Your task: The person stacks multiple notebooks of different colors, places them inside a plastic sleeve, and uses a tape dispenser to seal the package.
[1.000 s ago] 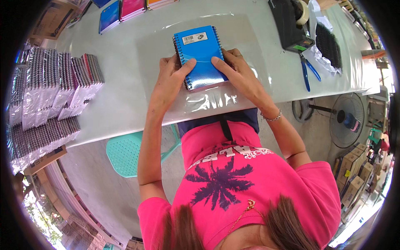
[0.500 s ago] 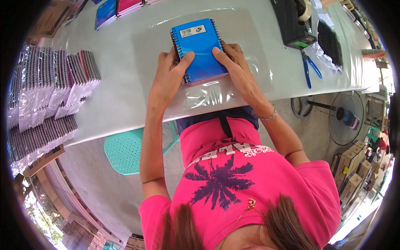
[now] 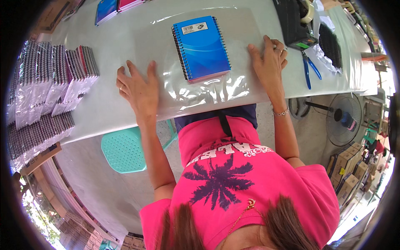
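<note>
A stack of blue spiral notebooks (image 3: pixel 203 50) lies on a clear plastic sheet (image 3: pixel 246 37) in the middle of the table, a white label near its far edge. Wire coils show along both long sides. My left hand (image 3: pixel 139 89) is to the left of the stack, fingers spread over the sheet's left edge and holding nothing. To the right, my right hand (image 3: pixel 270 62) is also off the notebooks, thumb apart from the bent fingers, at the sheet's right side. Neither hand touches the stack.
Plastic-wrapped notebook bundles (image 3: pixel 54 79) are piled at the left. Blue pliers (image 3: pixel 309 68), a black tape dispenser (image 3: pixel 293 25) and black wire coils (image 3: pixel 330 48) lie at the right. More notebooks (image 3: pixel 106 10) sit at the far left. A green stool (image 3: pixel 123 152) and a fan (image 3: pixel 343 118) stand below.
Both hands have let go of the notebook stack and moved apart, left hand to the left, right hand to the right. The stack stays on the sheet.
</note>
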Motion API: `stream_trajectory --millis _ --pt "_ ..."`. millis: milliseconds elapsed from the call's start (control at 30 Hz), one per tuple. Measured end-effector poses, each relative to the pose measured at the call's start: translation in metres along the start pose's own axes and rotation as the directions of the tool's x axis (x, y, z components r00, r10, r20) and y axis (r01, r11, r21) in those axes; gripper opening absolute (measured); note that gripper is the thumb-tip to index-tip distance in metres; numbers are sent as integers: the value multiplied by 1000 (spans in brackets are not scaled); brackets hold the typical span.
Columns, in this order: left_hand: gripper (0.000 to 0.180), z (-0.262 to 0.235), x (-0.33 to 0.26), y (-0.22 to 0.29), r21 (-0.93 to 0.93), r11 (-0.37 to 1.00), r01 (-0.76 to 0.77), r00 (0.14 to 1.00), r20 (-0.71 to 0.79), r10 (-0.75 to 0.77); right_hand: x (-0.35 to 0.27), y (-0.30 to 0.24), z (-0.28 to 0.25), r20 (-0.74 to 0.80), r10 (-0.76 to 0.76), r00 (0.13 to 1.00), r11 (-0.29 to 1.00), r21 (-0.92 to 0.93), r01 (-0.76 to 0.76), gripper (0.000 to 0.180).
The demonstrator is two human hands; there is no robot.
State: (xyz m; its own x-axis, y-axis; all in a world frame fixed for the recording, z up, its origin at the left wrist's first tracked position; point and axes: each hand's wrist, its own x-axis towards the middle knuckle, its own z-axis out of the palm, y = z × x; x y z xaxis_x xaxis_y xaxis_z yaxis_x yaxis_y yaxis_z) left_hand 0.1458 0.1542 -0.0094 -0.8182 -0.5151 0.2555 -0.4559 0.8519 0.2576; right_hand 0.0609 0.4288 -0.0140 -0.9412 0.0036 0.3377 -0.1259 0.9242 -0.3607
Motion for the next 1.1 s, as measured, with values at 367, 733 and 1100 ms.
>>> stream_trajectory --millis 367,733,1100 --pt "41 -33 10 18 -578 764 286 958 186 -218 26 5 -22 284 179 942 825 479 -301 38" --pt "15 -27 3 17 -740 643 197 978 107 -176 25 -11 -32 222 268 937 670 656 -347 10" --pt "23 -34 -1 24 -566 819 92 995 24 -96 19 -2 -23 -162 -80 984 950 287 124 12"
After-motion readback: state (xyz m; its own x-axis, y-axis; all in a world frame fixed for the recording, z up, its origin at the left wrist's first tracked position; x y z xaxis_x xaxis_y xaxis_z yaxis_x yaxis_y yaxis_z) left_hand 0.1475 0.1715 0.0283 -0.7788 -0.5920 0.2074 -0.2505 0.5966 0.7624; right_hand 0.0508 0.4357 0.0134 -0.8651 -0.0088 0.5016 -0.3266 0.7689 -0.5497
